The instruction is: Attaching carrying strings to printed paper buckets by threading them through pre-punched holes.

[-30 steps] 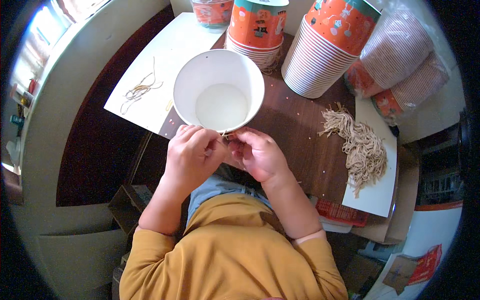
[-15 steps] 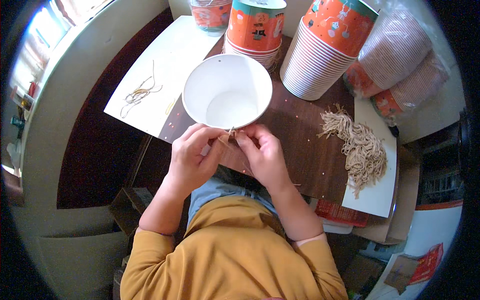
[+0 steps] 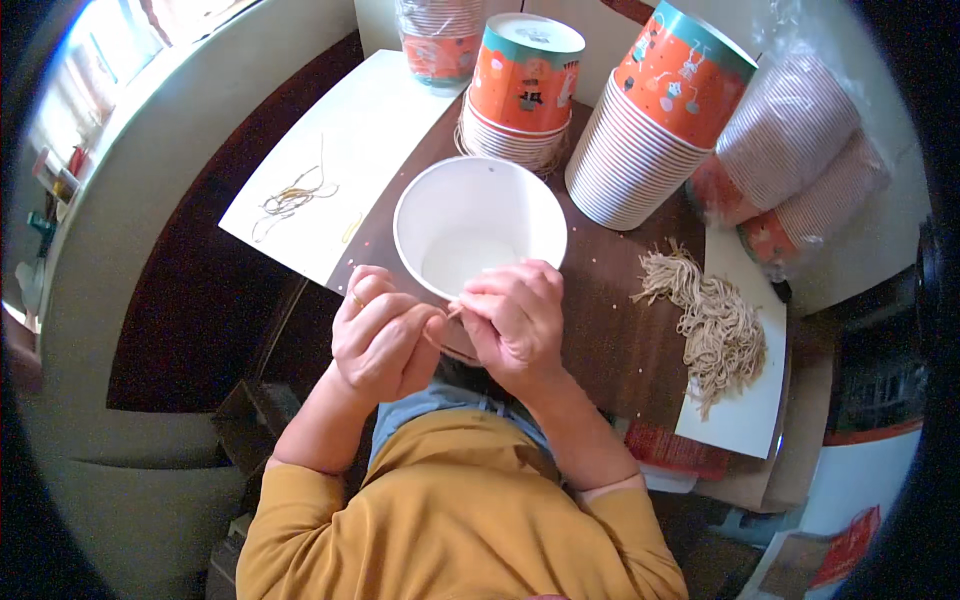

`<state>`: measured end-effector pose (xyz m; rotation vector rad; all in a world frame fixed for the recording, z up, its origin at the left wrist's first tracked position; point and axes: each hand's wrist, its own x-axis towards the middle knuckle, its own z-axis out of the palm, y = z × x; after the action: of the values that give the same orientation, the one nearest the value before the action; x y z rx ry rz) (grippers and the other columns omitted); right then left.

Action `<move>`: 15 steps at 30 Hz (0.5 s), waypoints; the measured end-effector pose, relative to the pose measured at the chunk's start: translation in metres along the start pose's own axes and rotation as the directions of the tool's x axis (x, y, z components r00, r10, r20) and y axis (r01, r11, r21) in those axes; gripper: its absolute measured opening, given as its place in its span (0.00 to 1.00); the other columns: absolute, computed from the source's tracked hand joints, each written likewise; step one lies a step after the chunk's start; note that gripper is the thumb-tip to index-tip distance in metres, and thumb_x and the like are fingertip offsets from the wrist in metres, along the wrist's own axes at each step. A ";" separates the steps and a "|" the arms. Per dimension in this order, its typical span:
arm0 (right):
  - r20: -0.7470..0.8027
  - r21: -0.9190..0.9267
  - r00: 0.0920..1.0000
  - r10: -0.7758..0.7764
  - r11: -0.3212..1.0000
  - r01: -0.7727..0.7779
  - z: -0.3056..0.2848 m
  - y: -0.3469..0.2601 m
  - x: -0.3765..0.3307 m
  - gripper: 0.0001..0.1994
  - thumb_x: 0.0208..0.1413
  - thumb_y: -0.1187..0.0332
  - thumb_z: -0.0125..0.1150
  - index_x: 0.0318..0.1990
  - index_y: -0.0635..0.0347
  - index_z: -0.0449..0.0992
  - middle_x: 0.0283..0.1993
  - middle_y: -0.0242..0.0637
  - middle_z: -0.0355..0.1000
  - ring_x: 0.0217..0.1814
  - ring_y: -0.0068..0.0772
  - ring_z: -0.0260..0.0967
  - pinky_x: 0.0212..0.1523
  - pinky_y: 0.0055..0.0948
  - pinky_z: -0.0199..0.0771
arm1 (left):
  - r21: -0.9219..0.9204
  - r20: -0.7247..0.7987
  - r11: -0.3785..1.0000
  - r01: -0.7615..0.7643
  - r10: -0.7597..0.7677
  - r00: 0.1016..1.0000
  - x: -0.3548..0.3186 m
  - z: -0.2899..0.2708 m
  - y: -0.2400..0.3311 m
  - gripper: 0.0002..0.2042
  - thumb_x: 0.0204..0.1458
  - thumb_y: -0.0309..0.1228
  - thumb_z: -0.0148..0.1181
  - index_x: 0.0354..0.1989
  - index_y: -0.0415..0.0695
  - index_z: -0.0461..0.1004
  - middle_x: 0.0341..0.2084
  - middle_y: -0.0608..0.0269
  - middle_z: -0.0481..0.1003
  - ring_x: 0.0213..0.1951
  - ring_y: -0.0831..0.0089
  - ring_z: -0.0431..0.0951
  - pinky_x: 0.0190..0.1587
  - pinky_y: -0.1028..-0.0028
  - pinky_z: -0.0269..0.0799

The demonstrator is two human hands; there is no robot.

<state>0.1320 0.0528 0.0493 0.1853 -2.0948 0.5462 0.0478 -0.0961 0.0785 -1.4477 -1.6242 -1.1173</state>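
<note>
A paper bucket (image 3: 440, 205), white inside, stands with its open mouth up in front of me. A small dark hole shows near its far rim. At the near rim my right hand (image 3: 522, 325) is closed, its fingers reaching over the edge and its thumb toward me. My left hand (image 3: 385, 335) makes a fist just left of the rim. Between the two hands runs a short piece of thin beige cord (image 3: 455, 312), gripped by both. The fingers hide where the cord meets the bucket.
Behind the bucket stand an upturned orange-and-green bucket stack (image 3: 525, 85) and a taller one (image 3: 640, 150). Bagged buckets (image 3: 790, 140) lie at right, with another bagged stack (image 3: 440, 50) far left. A beige cord bundle (image 3: 725, 330) lies right; loose cords (image 3: 295, 200) lie on white board.
My hands have gone from a fingertip pinch at the rim to a tighter grip, the left drawn into a fist. The bucket sits lower and slightly farther right in view.
</note>
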 end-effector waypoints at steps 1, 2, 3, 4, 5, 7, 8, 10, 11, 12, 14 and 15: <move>0.000 -0.005 1.000 0.007 1.000 -0.007 -0.005 -0.001 0.000 0.07 0.44 0.67 0.67 0.30 0.50 0.74 0.35 0.28 0.73 0.41 0.32 0.70 0.51 0.43 0.61 | -0.077 -0.022 0.997 0.026 -0.028 0.999 0.001 -0.001 0.002 0.02 0.43 0.19 0.58 0.23 0.39 0.73 0.19 0.62 0.70 0.21 0.66 0.67 0.31 0.68 0.66; 0.041 0.021 0.999 -0.013 1.000 0.012 -0.012 -0.002 0.000 0.07 0.44 0.67 0.68 0.30 0.50 0.75 0.35 0.27 0.73 0.40 0.32 0.70 0.52 0.43 0.60 | -0.157 -0.042 0.986 0.049 -0.057 0.998 0.001 -0.001 0.005 0.02 0.44 0.18 0.58 0.23 0.38 0.74 0.19 0.62 0.70 0.21 0.67 0.67 0.31 0.68 0.66; 0.082 0.047 0.996 -0.032 0.998 0.029 -0.019 0.000 0.001 0.07 0.44 0.67 0.68 0.30 0.50 0.75 0.34 0.27 0.73 0.40 0.31 0.70 0.53 0.43 0.60 | -0.201 -0.045 0.978 0.059 -0.069 0.997 0.002 -0.003 0.006 0.03 0.44 0.17 0.56 0.23 0.37 0.73 0.20 0.61 0.71 0.21 0.67 0.67 0.31 0.69 0.66; 0.124 0.092 0.991 -0.041 0.995 0.030 -0.026 0.002 0.003 0.08 0.44 0.68 0.68 0.32 0.50 0.74 0.33 0.27 0.74 0.38 0.30 0.71 0.54 0.44 0.60 | -0.201 -0.051 0.978 0.057 -0.068 0.996 0.004 -0.004 0.007 0.03 0.44 0.17 0.56 0.23 0.37 0.73 0.20 0.61 0.71 0.21 0.67 0.67 0.31 0.69 0.66; 0.126 0.090 0.991 -0.045 0.995 0.034 -0.032 0.007 0.002 0.08 0.44 0.68 0.68 0.32 0.50 0.74 0.33 0.27 0.74 0.38 0.30 0.71 0.54 0.44 0.60 | -0.260 -0.001 0.951 0.170 -0.176 0.984 0.006 -0.004 0.008 0.03 0.45 0.17 0.55 0.23 0.37 0.73 0.19 0.61 0.71 0.21 0.67 0.68 0.30 0.70 0.66; 0.239 0.112 0.971 -0.001 0.993 -0.026 -0.043 0.022 -0.001 0.09 0.43 0.70 0.69 0.32 0.50 0.75 0.34 0.27 0.74 0.37 0.30 0.71 0.54 0.44 0.60 | -0.427 0.024 0.830 0.358 -0.385 0.923 0.007 -0.006 0.004 0.05 0.49 0.18 0.51 0.23 0.35 0.72 0.20 0.59 0.72 0.23 0.68 0.70 0.29 0.74 0.67; 0.263 0.161 0.965 0.028 0.984 -0.072 -0.049 0.028 -0.002 0.08 0.43 0.72 0.69 0.30 0.50 0.75 0.34 0.28 0.75 0.37 0.31 0.71 0.55 0.44 0.61 | -0.458 -0.019 0.777 0.432 -0.494 0.869 0.007 -0.008 0.000 0.08 0.53 0.21 0.48 0.24 0.35 0.72 0.20 0.59 0.73 0.24 0.73 0.71 0.30 0.76 0.66; 0.319 0.205 0.947 0.041 0.973 -0.111 -0.068 0.035 0.001 0.08 0.43 0.73 0.69 0.29 0.51 0.75 0.33 0.28 0.75 0.38 0.31 0.71 0.55 0.44 0.61 | -0.560 -0.020 0.621 0.548 -0.672 0.740 0.015 -0.008 -0.002 0.12 0.59 0.26 0.47 0.27 0.34 0.73 0.24 0.60 0.75 0.26 0.78 0.70 0.31 0.77 0.66; 0.375 0.265 0.926 0.049 0.951 -0.157 -0.077 0.037 0.001 0.07 0.43 0.73 0.68 0.28 0.52 0.75 0.33 0.28 0.75 0.39 0.31 0.72 0.56 0.44 0.60 | -0.687 0.022 0.478 0.547 -0.740 0.673 0.015 -0.009 -0.012 0.13 0.60 0.28 0.47 0.28 0.33 0.74 0.26 0.60 0.75 0.28 0.78 0.71 0.32 0.78 0.65; 0.427 0.260 0.901 0.075 0.944 -0.202 -0.086 0.040 0.006 0.07 0.42 0.73 0.69 0.28 0.53 0.75 0.34 0.27 0.75 0.43 0.30 0.72 0.59 0.45 0.59 | -0.789 0.031 0.326 0.521 -0.826 0.562 0.014 -0.010 -0.021 0.13 0.59 0.30 0.48 0.29 0.33 0.74 0.26 0.59 0.75 0.28 0.78 0.71 0.34 0.78 0.66; 0.538 0.190 0.832 0.133 0.943 -0.273 -0.113 0.049 0.013 0.07 0.41 0.73 0.69 0.27 0.53 0.76 0.35 0.26 0.76 0.48 0.31 0.71 0.62 0.46 0.56 | -0.849 -0.014 0.269 0.455 -0.872 0.489 0.022 -0.008 -0.049 0.12 0.59 0.33 0.52 0.33 0.35 0.75 0.27 0.59 0.76 0.27 0.78 0.71 0.32 0.80 0.68; 0.625 0.168 0.767 0.143 0.936 -0.311 -0.125 0.057 0.016 0.06 0.41 0.72 0.69 0.27 0.53 0.76 0.37 0.26 0.76 0.52 0.34 0.70 0.64 0.47 0.53 | -0.852 -0.002 0.250 0.460 -0.880 0.476 0.028 -0.013 -0.056 0.11 0.58 0.32 0.53 0.33 0.36 0.75 0.26 0.60 0.76 0.27 0.79 0.72 0.32 0.81 0.68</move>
<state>0.1989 0.1612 0.1038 0.2876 -2.6886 1.0262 -0.0120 -0.0973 0.1000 -0.5504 -1.4297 -2.7722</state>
